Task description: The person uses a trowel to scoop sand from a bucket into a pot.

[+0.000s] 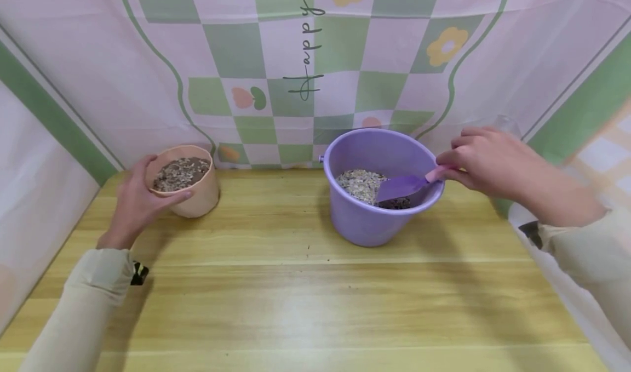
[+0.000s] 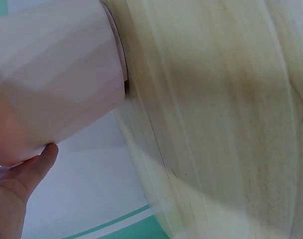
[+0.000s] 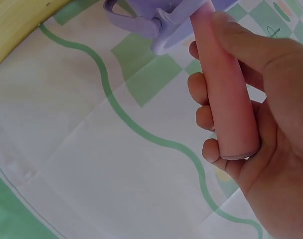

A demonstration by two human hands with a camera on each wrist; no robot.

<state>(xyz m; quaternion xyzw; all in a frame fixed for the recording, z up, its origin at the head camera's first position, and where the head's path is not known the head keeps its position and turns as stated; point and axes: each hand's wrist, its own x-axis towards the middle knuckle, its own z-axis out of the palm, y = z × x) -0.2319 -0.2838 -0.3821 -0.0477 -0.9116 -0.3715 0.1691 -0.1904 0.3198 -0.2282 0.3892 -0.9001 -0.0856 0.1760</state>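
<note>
At the left of the table in the head view stands a peach flower pot, filled near its rim with dark soil topped by pale flaky mix. My left hand grips it from the near left side, thumb along the front. A purple bucket to the right holds a pale, grainy mix with a darker patch. Over its right rim my right hand holds a trowel, its purple blade tipped down into the bucket. In the right wrist view, fingers and thumb wrap the pink handle.
The wooden table has a few dark crumbs in front of the bucket. A checked cloth with flowers hangs right behind the pot and bucket, and pale cloth walls rise at both sides.
</note>
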